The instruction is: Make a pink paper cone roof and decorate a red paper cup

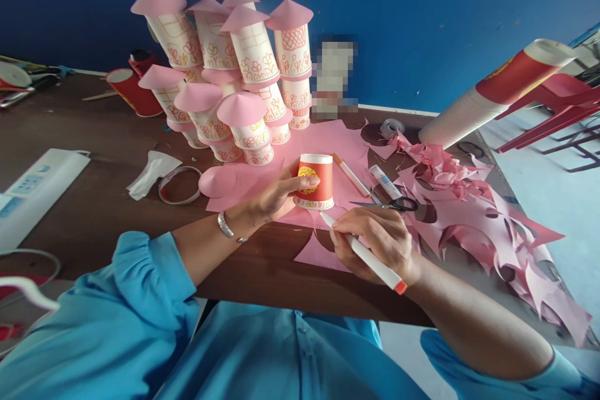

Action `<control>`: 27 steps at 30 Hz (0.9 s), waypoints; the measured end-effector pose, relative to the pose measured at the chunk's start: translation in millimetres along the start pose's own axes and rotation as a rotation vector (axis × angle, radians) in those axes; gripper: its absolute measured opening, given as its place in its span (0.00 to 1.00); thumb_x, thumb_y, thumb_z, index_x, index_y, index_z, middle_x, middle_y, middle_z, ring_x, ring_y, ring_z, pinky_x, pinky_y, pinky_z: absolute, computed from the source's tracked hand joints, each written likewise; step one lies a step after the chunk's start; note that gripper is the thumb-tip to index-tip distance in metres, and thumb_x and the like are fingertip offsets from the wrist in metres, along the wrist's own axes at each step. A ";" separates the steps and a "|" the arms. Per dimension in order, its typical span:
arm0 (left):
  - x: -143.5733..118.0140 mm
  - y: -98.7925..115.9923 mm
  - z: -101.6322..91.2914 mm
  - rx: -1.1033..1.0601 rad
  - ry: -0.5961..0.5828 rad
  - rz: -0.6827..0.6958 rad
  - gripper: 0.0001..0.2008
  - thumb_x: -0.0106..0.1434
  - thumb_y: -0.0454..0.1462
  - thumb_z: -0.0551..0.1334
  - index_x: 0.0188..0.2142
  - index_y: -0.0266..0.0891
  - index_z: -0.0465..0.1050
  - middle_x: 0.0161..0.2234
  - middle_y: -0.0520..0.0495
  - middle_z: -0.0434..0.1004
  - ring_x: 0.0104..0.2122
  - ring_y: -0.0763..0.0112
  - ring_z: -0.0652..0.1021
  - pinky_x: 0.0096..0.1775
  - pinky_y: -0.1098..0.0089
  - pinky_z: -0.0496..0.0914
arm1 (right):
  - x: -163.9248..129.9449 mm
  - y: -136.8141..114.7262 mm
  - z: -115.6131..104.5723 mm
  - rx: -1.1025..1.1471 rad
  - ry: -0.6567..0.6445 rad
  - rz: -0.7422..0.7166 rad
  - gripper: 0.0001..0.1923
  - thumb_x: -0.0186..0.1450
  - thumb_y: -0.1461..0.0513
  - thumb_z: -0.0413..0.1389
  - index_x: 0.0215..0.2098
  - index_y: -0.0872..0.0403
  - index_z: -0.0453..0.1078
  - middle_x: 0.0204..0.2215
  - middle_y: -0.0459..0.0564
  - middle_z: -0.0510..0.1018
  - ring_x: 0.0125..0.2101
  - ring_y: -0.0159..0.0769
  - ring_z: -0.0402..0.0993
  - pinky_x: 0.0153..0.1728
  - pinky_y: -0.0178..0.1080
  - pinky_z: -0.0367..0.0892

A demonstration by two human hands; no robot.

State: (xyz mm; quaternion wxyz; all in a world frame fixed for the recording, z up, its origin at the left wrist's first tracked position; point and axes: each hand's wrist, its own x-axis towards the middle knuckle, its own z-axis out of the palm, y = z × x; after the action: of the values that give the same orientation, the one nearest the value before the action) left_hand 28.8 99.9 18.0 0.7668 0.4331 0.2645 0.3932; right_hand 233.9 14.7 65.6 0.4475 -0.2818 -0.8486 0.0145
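My left hand is wrapped round a red and white paper cup with a gold emblem, its thumb across the front. Small drawn marks run along the white band at the cup's lower edge. In my right hand is a white marker with an orange-red end, its tip close to the cup's bottom; I cannot tell whether it touches. Just beyond the right hand lie scissors with black handles, a glue stick and an orange and white marker. Pink paper spreads beneath the cup.
Several decorated cup towers with pink cone roofs stand at the back. Pink paper scraps heap on the right, before a tall leaning cup stack. On the left are a tape roll, a crumpled tissue and a power strip.
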 end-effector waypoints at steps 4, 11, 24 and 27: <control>3.3 1.9 6.3 -0.103 0.060 0.015 0.26 0.62 0.43 0.74 0.59 0.46 0.78 0.51 0.45 0.82 0.48 0.60 0.81 0.46 0.63 0.78 | 2.2 -1.3 -2.6 -0.012 0.003 -0.056 0.12 0.69 0.73 0.60 0.43 0.51 0.68 0.25 0.41 0.81 0.23 0.33 0.81 0.25 0.35 0.76; 1.2 4.8 8.0 -0.088 0.058 -0.039 0.35 0.60 0.49 0.78 0.63 0.47 0.75 0.56 0.40 0.83 0.51 0.51 0.84 0.48 0.56 0.82 | -0.5 -1.3 1.1 -0.039 -0.002 -0.082 0.12 0.69 0.73 0.61 0.43 0.52 0.69 0.25 0.42 0.82 0.23 0.34 0.82 0.25 0.35 0.77; -0.5 2.1 -0.8 0.034 0.002 -0.045 0.32 0.64 0.46 0.76 0.65 0.46 0.75 0.59 0.40 0.83 0.54 0.52 0.84 0.48 0.60 0.80 | -1.3 3.2 3.5 -0.046 0.002 -0.019 0.12 0.70 0.73 0.59 0.40 0.49 0.67 0.24 0.39 0.77 0.20 0.30 0.75 0.23 0.35 0.70; 0.1 -4.4 -8.5 0.036 -0.001 -0.045 0.33 0.65 0.45 0.75 0.68 0.48 0.74 0.61 0.39 0.82 0.54 0.52 0.84 0.49 0.59 0.81 | -2.9 4.4 5.7 -0.041 0.007 -0.012 0.12 0.71 0.72 0.58 0.41 0.49 0.67 0.24 0.39 0.77 0.21 0.30 0.74 0.23 0.35 0.68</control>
State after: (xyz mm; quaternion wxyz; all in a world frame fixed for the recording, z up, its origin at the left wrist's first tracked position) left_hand 24.2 102.5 10.0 0.7678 0.4408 0.2808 0.3706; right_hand 232.9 18.2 58.8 0.4447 -0.2858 -0.8488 -0.0065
